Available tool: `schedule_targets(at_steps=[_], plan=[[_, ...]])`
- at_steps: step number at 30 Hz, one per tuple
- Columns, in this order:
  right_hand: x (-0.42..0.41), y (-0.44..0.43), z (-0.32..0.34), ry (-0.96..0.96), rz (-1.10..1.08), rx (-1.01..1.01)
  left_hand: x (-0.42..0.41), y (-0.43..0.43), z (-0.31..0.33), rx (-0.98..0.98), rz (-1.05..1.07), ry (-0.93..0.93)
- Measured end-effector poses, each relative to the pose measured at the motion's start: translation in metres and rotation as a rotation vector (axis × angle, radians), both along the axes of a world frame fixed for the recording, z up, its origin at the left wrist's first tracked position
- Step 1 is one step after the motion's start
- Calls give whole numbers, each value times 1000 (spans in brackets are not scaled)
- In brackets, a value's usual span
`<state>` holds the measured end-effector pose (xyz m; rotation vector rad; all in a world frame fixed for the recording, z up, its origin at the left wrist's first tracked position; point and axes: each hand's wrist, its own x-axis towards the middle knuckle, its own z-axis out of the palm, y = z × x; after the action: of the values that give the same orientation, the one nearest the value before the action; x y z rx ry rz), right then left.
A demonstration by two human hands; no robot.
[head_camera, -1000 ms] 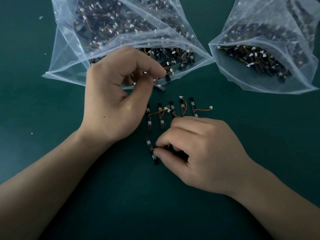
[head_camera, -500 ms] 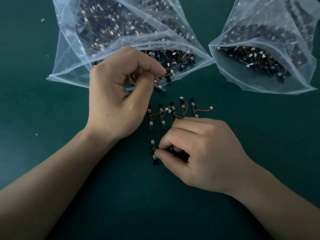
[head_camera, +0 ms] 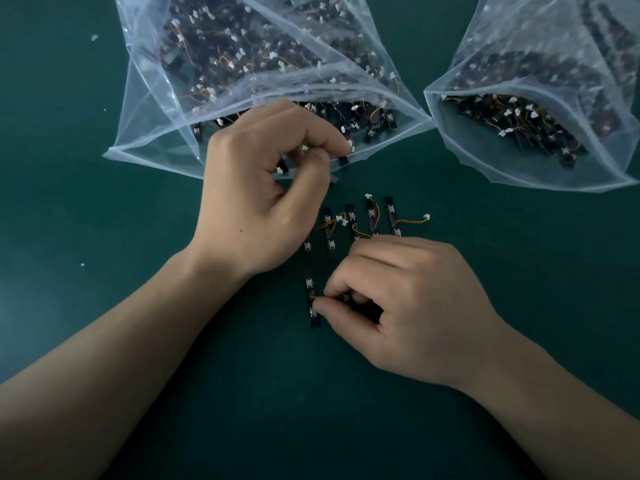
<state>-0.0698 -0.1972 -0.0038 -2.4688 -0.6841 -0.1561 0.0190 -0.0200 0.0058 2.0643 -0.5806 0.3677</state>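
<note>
My left hand (head_camera: 256, 195) is curled at the mouth of the left plastic bag (head_camera: 166, 109), pinching a small black circuit strip (head_camera: 343, 161) with a white connector between thumb and fingers. My right hand (head_camera: 408, 306) lies lower on the green mat and pinches the thin wire of another black strip (head_camera: 313, 303), which lies flat and upright just left of its fingertips. Between the hands, a row of several black strips (head_camera: 370, 216) with orange wires and white plugs lies side by side on the mat.
A second clear bag (head_camera: 540, 98) full of the same strips lies at the upper right. The green mat (head_camera: 104, 306) spreads around both arms. Tiny white scraps (head_camera: 93, 38) dot the left side.
My left hand has shifted slightly right and turned the strip it pinches at the bag's mouth. My right hand keeps its pinch in nearly the same place.
</note>
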Motion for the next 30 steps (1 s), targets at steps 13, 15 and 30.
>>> schedule_targets(at_steps=[13, 15, 30], plan=[[0, -1, 0, 4, 14, 19, 1, 0, -2, 17, 72, -90], [-1, -1, 1, -9, 19, 86, -1, 2, -4, 50, 49, -133], [3, -13, 2, 68, -80, 426, -3, 14, -14, 461, 118, -25]])
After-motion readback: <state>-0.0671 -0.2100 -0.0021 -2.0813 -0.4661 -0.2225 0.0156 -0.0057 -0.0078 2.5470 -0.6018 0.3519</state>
